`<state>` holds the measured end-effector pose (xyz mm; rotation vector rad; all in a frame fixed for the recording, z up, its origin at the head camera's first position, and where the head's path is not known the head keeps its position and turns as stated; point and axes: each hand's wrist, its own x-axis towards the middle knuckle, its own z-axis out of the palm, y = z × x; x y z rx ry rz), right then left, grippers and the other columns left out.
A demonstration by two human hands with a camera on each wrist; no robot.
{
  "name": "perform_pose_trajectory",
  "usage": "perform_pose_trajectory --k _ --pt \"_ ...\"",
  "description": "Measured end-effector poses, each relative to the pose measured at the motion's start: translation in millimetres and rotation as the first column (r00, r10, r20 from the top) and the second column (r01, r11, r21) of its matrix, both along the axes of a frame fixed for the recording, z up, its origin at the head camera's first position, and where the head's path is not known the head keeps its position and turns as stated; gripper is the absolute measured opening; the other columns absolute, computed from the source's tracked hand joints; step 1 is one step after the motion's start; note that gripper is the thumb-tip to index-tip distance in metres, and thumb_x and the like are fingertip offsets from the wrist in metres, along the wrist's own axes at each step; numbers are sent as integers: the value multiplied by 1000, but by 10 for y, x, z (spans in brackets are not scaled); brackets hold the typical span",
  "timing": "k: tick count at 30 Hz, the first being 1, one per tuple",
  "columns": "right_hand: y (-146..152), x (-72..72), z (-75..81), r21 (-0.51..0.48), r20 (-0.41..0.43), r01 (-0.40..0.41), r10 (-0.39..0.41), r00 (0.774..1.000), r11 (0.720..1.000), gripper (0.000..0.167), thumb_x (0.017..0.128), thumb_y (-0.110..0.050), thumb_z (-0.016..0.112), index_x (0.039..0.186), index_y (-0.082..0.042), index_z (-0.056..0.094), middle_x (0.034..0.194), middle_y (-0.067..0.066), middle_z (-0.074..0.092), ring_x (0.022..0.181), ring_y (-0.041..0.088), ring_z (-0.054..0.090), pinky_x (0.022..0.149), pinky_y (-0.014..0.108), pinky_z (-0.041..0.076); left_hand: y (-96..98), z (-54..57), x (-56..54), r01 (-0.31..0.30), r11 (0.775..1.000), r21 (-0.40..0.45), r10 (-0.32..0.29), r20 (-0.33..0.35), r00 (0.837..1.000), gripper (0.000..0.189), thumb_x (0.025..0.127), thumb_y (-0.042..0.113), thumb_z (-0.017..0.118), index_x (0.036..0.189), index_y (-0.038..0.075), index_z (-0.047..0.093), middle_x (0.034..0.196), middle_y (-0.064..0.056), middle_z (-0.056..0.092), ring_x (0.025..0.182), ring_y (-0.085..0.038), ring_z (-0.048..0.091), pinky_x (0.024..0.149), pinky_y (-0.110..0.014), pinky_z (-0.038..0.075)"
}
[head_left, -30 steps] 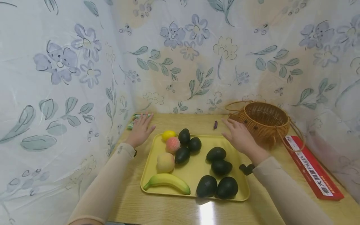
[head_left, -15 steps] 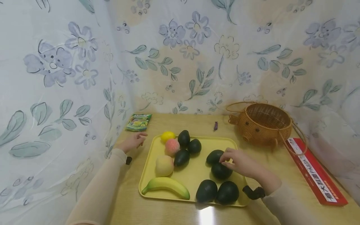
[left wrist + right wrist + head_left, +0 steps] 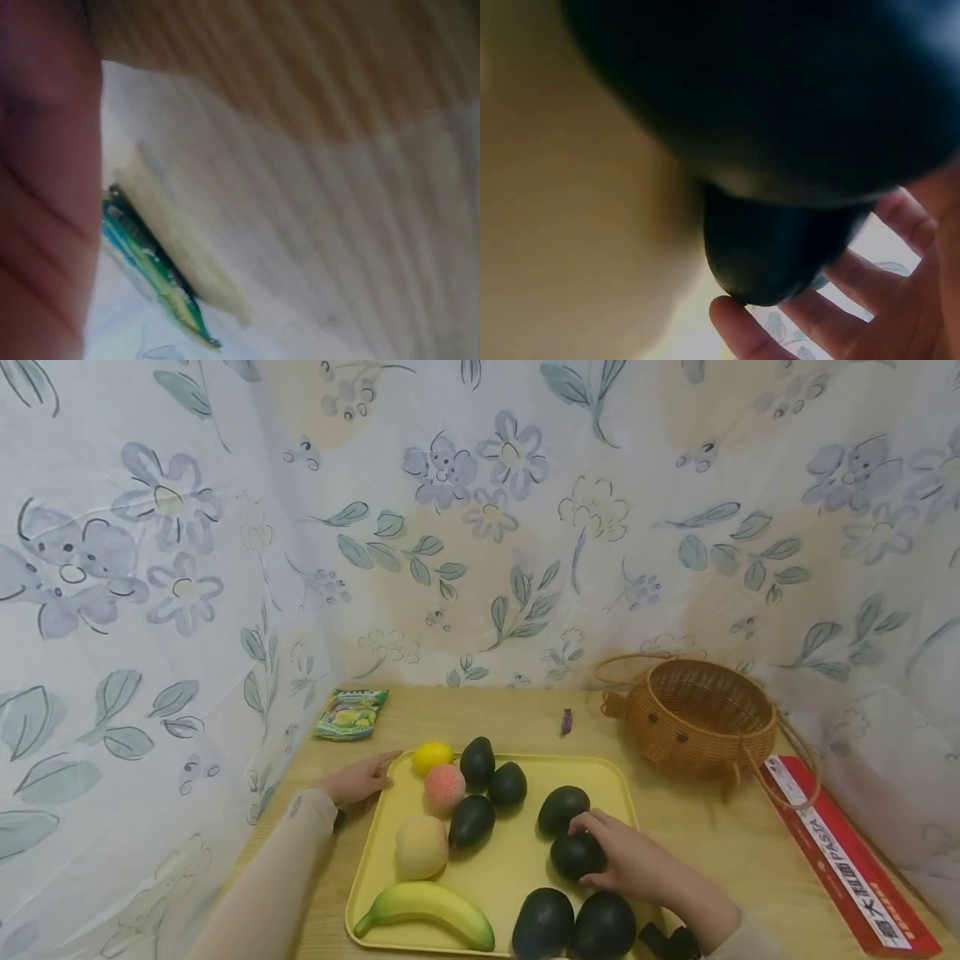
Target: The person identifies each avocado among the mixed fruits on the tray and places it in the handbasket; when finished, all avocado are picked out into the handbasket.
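Note:
In the head view, my right hand holds a dark avocado on the yellow tray, fingers over its far side and thumb on the near side. Another avocado lies just behind it. The right wrist view shows curved fingers around a dark avocado, partly hidden by a larger dark shape up close. My left hand rests at the tray's left rim, fingertips touching it. Only part of the left hand shows in the left wrist view, blurred.
The tray also bears a lemon, two peaches, a banana and several more avocados. Behind are a snack packet and a small purple-wrapped piece. A wicker basket and red pasta box stand right.
Both hands came down from above the table's back. My right hand moved nearer and took hold of an avocado; the left dropped to the tray's left rim. The head view tilted up slightly.

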<state>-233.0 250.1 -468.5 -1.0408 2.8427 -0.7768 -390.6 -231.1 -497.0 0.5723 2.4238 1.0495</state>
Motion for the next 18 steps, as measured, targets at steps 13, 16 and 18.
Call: perform_pose_trajectory --k 13,16,18 --pt "76 -13 -167 -74 -24 -41 40 999 996 69 84 -28 91 144 -20 58 116 -6 48 96 7 57 77 32 53 63 56 32 0 999 -50 0 -9 1000 61 112 14 49 165 -1 22 87 -5 58 56 -13 49 55 -28 45" --pt "127 -61 -90 -120 -49 -60 54 997 991 71 82 -19 92 144 -20 58 119 -6 48 91 5 56 74 29 52 37 34 27 -10 999 -51 10 -2 1000 61 111 13 50 164 0 22 85 -6 56 54 -14 48 53 -28 44" --pt "175 -95 4 -153 -67 -55 45 997 987 74 79 -13 93 144 -19 58 122 -6 48 92 5 57 75 29 53 16 9 27 -18 998 -52 18 0 1000 61 111 13 50 165 1 23 85 -6 56 55 -14 48 53 -28 44"
